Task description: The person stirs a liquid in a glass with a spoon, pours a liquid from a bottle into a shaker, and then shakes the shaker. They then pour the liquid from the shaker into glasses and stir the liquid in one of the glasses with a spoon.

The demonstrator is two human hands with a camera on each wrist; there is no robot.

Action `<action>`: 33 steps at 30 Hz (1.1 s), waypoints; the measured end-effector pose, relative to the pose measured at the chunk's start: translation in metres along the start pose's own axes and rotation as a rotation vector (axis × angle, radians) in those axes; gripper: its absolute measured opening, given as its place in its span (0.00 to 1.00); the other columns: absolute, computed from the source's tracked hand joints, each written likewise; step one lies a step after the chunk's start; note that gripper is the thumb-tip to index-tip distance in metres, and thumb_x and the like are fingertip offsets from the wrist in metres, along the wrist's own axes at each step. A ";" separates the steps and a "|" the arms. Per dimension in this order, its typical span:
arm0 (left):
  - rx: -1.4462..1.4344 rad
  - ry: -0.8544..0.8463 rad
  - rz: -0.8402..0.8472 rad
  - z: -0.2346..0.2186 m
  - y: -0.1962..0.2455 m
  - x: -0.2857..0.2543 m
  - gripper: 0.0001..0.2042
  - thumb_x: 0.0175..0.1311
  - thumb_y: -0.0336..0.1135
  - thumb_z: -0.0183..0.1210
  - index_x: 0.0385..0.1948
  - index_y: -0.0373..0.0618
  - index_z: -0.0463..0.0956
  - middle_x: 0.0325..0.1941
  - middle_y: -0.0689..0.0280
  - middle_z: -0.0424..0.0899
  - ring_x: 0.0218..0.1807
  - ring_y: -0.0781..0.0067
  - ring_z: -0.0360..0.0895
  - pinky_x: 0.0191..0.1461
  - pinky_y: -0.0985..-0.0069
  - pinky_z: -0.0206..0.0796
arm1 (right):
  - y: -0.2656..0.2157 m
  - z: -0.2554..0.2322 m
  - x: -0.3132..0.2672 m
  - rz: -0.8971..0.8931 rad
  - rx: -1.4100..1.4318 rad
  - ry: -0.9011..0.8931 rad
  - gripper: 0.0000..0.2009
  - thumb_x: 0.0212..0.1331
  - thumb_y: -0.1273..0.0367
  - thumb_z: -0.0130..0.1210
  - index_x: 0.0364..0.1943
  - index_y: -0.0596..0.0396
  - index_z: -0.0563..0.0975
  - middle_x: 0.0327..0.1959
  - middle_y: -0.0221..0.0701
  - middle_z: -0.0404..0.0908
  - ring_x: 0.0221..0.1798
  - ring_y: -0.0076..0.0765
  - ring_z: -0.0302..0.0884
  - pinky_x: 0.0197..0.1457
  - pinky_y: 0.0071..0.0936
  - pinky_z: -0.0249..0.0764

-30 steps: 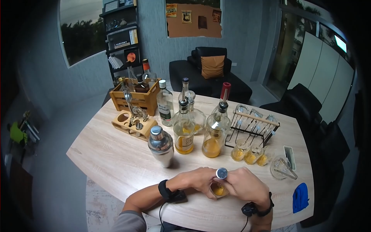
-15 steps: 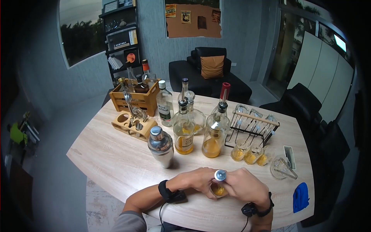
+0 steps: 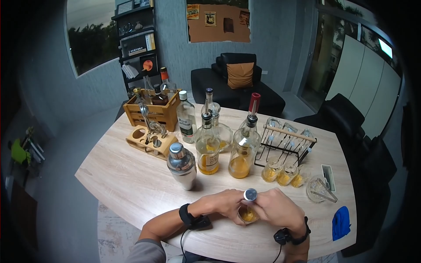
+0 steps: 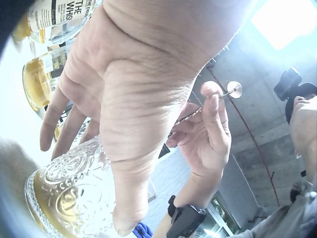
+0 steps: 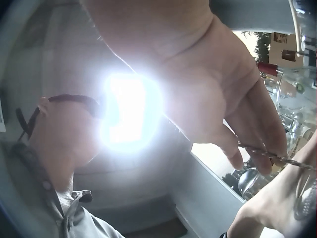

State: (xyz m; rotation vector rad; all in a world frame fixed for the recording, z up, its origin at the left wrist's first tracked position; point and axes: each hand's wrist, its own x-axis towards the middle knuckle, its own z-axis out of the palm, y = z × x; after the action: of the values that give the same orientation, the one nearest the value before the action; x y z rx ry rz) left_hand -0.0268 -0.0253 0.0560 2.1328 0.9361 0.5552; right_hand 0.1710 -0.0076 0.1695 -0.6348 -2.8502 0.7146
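Note:
An embossed glass [image 4: 74,193] of amber drink stands at the near edge of the table, seen from above in the head view. My left hand [image 3: 227,204] holds it, thumb on one side and fingers on the other. Over the glass, my right hand [image 3: 280,208] pinches the twisted stem of a bar spoon [image 4: 188,118] between thumb and fingers. Its round flat end [image 3: 250,194] sticks up above the hand; the lower end is hidden by the hands and glass. A steel cocktail shaker [image 3: 182,168] stands just beyond my left hand.
Bottles with pourers [image 3: 208,153] stand mid-table, near a wooden crate [image 3: 151,115] and a wooden tool stand [image 3: 151,147]. On the right are a glass rack [image 3: 289,139], several small filled glasses [image 3: 285,176], an ice bowl with tongs [image 3: 318,190] and a blue cloth [image 3: 341,224].
The flat top of the bar spoon has shifted slightly, toward me and then back away. The glass and my left hand have stayed in place.

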 end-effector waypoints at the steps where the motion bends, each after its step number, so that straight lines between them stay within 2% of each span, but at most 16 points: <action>1: 0.001 -0.016 -0.040 0.001 -0.002 0.000 0.32 0.41 0.45 0.78 0.48 0.46 0.70 0.45 0.56 0.84 0.48 0.47 0.82 0.48 0.56 0.73 | 0.001 -0.002 -0.001 0.074 -0.013 -0.026 0.09 0.64 0.67 0.56 0.42 0.57 0.79 0.34 0.48 0.83 0.39 0.57 0.83 0.42 0.47 0.79; 5: 0.033 -0.068 -0.019 -0.005 0.006 0.004 0.32 0.41 0.45 0.78 0.48 0.46 0.71 0.45 0.56 0.84 0.48 0.47 0.82 0.48 0.55 0.72 | 0.000 -0.005 -0.005 0.026 0.010 -0.087 0.09 0.63 0.67 0.56 0.42 0.58 0.79 0.34 0.48 0.83 0.38 0.57 0.83 0.41 0.47 0.79; 7: 0.073 -0.014 -0.015 -0.006 0.009 0.003 0.31 0.41 0.45 0.78 0.46 0.46 0.71 0.45 0.56 0.84 0.48 0.49 0.82 0.48 0.55 0.73 | -0.001 -0.001 -0.007 -0.156 -0.026 -0.105 0.09 0.63 0.68 0.56 0.42 0.59 0.79 0.33 0.47 0.83 0.37 0.57 0.83 0.41 0.46 0.79; 10: 0.011 -0.064 -0.074 -0.013 0.017 0.004 0.33 0.41 0.46 0.78 0.48 0.46 0.71 0.45 0.56 0.84 0.47 0.49 0.82 0.49 0.56 0.73 | -0.008 0.004 -0.003 -0.231 0.056 -0.047 0.09 0.64 0.68 0.55 0.42 0.60 0.78 0.33 0.46 0.83 0.37 0.57 0.82 0.41 0.47 0.79; 11: 0.010 -0.066 -0.074 -0.010 0.013 0.003 0.33 0.41 0.46 0.78 0.48 0.46 0.71 0.45 0.56 0.84 0.47 0.49 0.82 0.49 0.56 0.73 | -0.005 0.008 -0.001 -0.230 0.057 -0.046 0.09 0.64 0.68 0.55 0.42 0.60 0.78 0.33 0.46 0.83 0.37 0.57 0.82 0.41 0.47 0.79; 13: -0.011 0.027 0.084 -0.001 -0.001 0.001 0.35 0.41 0.46 0.78 0.52 0.46 0.70 0.43 0.55 0.84 0.47 0.48 0.82 0.50 0.57 0.73 | 0.003 0.018 0.005 -0.197 0.050 0.156 0.09 0.66 0.67 0.54 0.41 0.59 0.79 0.31 0.46 0.84 0.36 0.57 0.82 0.40 0.46 0.79; 14: -0.010 0.027 0.084 0.002 -0.005 0.000 0.35 0.41 0.46 0.78 0.52 0.46 0.70 0.43 0.55 0.84 0.47 0.48 0.82 0.50 0.57 0.73 | 0.004 0.016 0.004 -0.198 0.050 0.157 0.09 0.66 0.67 0.54 0.41 0.59 0.79 0.31 0.46 0.84 0.36 0.57 0.82 0.40 0.46 0.79; 16: 0.039 -0.025 -0.016 0.005 -0.010 -0.001 0.36 0.40 0.46 0.79 0.53 0.46 0.70 0.42 0.55 0.85 0.47 0.48 0.82 0.51 0.59 0.74 | 0.005 0.007 0.002 0.037 -0.010 0.059 0.10 0.65 0.68 0.56 0.45 0.54 0.83 0.31 0.44 0.84 0.33 0.52 0.83 0.39 0.40 0.79; 17: 0.088 -0.042 -0.018 -0.003 0.002 0.000 0.27 0.47 0.53 0.75 0.44 0.43 0.80 0.44 0.57 0.84 0.49 0.54 0.81 0.55 0.63 0.73 | 0.001 0.002 0.001 0.078 -0.030 0.049 0.10 0.67 0.68 0.54 0.47 0.53 0.84 0.30 0.44 0.84 0.33 0.51 0.84 0.39 0.39 0.79; 20: 0.133 -0.186 -0.179 -0.023 0.032 0.001 0.29 0.47 0.52 0.75 0.47 0.43 0.78 0.47 0.57 0.83 0.49 0.54 0.81 0.55 0.63 0.73 | 0.002 -0.005 -0.002 0.060 0.044 0.009 0.11 0.67 0.64 0.55 0.41 0.60 0.81 0.30 0.47 0.84 0.33 0.58 0.82 0.39 0.45 0.78; 21: 0.133 -0.186 -0.178 -0.017 0.023 0.002 0.29 0.47 0.52 0.75 0.47 0.43 0.78 0.47 0.57 0.83 0.49 0.54 0.81 0.55 0.63 0.73 | 0.001 -0.005 -0.002 0.060 0.044 0.009 0.11 0.67 0.64 0.55 0.41 0.60 0.81 0.30 0.47 0.84 0.33 0.58 0.82 0.39 0.45 0.78; 23: 0.103 -0.077 -0.045 -0.004 0.004 0.004 0.39 0.39 0.47 0.79 0.56 0.50 0.69 0.41 0.57 0.84 0.46 0.49 0.82 0.49 0.61 0.74 | -0.001 -0.003 -0.001 -0.083 0.098 -0.004 0.11 0.67 0.65 0.55 0.41 0.60 0.80 0.36 0.48 0.83 0.35 0.59 0.82 0.40 0.47 0.78; 26: 0.014 0.026 0.089 -0.007 0.006 -0.001 0.37 0.39 0.47 0.79 0.54 0.49 0.71 0.43 0.58 0.83 0.46 0.50 0.82 0.49 0.62 0.74 | 0.002 0.004 0.003 -0.136 0.124 -0.051 0.11 0.66 0.66 0.56 0.42 0.61 0.80 0.41 0.49 0.83 0.36 0.59 0.82 0.40 0.47 0.79; 27: 0.013 0.024 0.088 -0.004 0.002 -0.002 0.37 0.39 0.47 0.79 0.54 0.49 0.71 0.43 0.58 0.83 0.46 0.50 0.82 0.49 0.62 0.74 | 0.003 0.006 0.004 -0.136 0.126 -0.051 0.11 0.66 0.66 0.56 0.42 0.61 0.80 0.41 0.49 0.83 0.36 0.59 0.82 0.40 0.47 0.79; 29: -0.019 0.030 0.018 0.001 -0.005 -0.003 0.35 0.40 0.46 0.79 0.53 0.47 0.73 0.44 0.59 0.83 0.49 0.52 0.82 0.50 0.62 0.74 | 0.004 0.009 0.006 -0.112 0.066 0.074 0.09 0.66 0.68 0.56 0.45 0.51 0.85 0.31 0.42 0.85 0.32 0.52 0.83 0.39 0.39 0.78; 33: 0.014 -0.092 -0.129 -0.006 0.005 -0.001 0.39 0.45 0.48 0.77 0.61 0.44 0.71 0.52 0.55 0.82 0.51 0.51 0.79 0.59 0.65 0.72 | 0.007 0.004 0.004 0.046 0.033 0.096 0.09 0.67 0.67 0.56 0.45 0.51 0.85 0.31 0.42 0.85 0.32 0.52 0.83 0.39 0.38 0.78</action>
State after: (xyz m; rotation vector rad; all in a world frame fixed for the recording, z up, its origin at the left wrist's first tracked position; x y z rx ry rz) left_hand -0.0294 -0.0259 0.0633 2.0746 1.0202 0.3838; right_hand 0.1688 -0.0016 0.1624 -0.7120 -2.7388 0.7162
